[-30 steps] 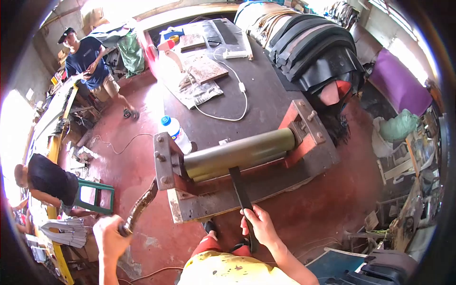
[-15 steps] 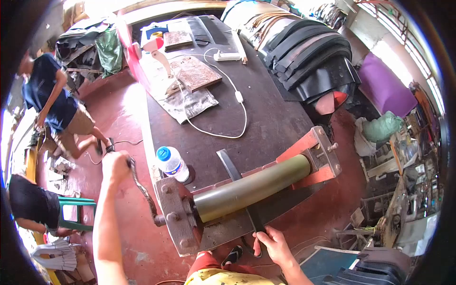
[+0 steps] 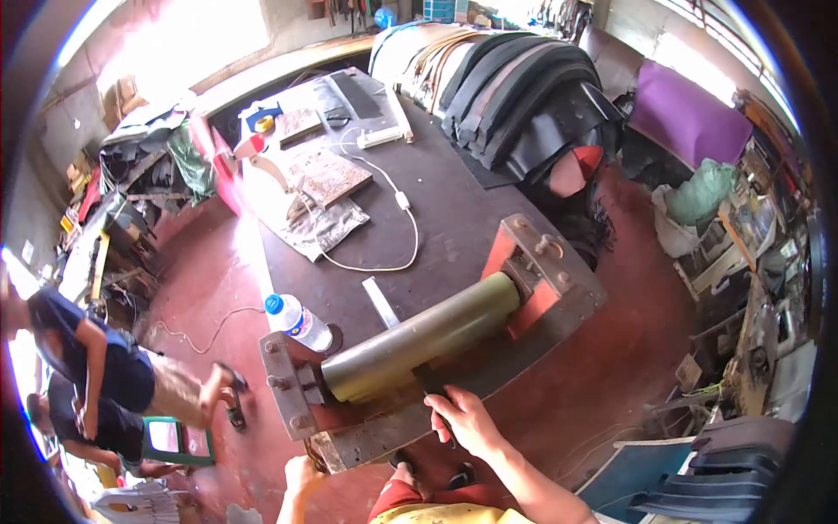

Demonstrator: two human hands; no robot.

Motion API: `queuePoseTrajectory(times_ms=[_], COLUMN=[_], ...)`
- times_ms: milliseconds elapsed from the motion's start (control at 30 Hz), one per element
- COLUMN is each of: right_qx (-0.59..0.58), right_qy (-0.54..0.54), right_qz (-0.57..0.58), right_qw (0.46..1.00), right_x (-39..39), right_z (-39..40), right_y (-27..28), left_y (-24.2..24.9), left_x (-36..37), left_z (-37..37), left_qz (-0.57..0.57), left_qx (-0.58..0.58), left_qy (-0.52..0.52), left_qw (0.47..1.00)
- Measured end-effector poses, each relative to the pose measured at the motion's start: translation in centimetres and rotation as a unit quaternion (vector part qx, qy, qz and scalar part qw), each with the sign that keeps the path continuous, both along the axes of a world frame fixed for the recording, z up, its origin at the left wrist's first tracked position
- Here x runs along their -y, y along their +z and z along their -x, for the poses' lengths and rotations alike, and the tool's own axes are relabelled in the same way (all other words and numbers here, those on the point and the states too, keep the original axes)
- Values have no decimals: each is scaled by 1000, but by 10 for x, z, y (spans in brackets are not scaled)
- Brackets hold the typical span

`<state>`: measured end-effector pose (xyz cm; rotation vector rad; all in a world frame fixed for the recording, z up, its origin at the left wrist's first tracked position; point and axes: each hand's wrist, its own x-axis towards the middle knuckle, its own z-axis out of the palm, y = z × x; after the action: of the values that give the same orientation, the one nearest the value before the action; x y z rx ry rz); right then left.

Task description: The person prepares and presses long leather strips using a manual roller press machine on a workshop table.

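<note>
A metal roller (image 3: 419, 336) sits between two heavy brackets at the near edge of the dark table. A narrow dark strip, probably leather, passes under it: its shiny far end (image 3: 381, 302) lies on the table behind the roller. My right hand (image 3: 467, 421) pinches the near part of the strip (image 3: 429, 381) close in front of the roller. My left hand (image 3: 301, 476) is closed low beside the left bracket (image 3: 292, 384), at the roller's crank, which is largely hidden from here. A water bottle (image 3: 299, 323) with a blue cap stands behind that bracket.
The table (image 3: 445, 210) also bears a white cable (image 3: 410, 236) and a textured board (image 3: 327, 179). Dark sheets (image 3: 524, 96) are piled at its far right. Two people are on the left, one in a dark shirt (image 3: 105, 358), near a green stool (image 3: 179, 441).
My left hand has swung the crank from the raised far-left side down toward me. My right hand still holds the strip. The view has shifted, and the person in the dark shirt has moved.
</note>
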<state>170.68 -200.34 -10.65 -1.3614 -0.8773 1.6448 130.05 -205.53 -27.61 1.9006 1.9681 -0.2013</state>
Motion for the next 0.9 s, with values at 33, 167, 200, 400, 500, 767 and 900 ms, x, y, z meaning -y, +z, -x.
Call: queuePoseTrajectory(times_ms=[33,167,200,400,500,767,900], right_qx=[-3,0,2,61,76,58,68], right_qy=[0,5,-4,-6,-10,4,18], right_qz=[-8,0,0,38,42,25,32], right_qw=[1000,1000,1000,997,996,998,997], right_x=[2,16,20,58,77,119,138], right_z=[-1,-5,-7,-13,-14,-35,-48], right_y=[-1,5,8,25,15,1,1], left_y=[-4,-30,-31,62,161,295,260], left_x=[-7,-74,-105,-281,-297,-118,31], left_z=[3,16,22,69,65,17,-31], left_qz=[1,-119,-159,-330,-339,-423,-488], left_qx=[-3,77,85,17,-69,2,-124], left_qy=[-4,2,-8,-81,-33,87,107], left_qw=[1000,990,984,941,938,902,858])
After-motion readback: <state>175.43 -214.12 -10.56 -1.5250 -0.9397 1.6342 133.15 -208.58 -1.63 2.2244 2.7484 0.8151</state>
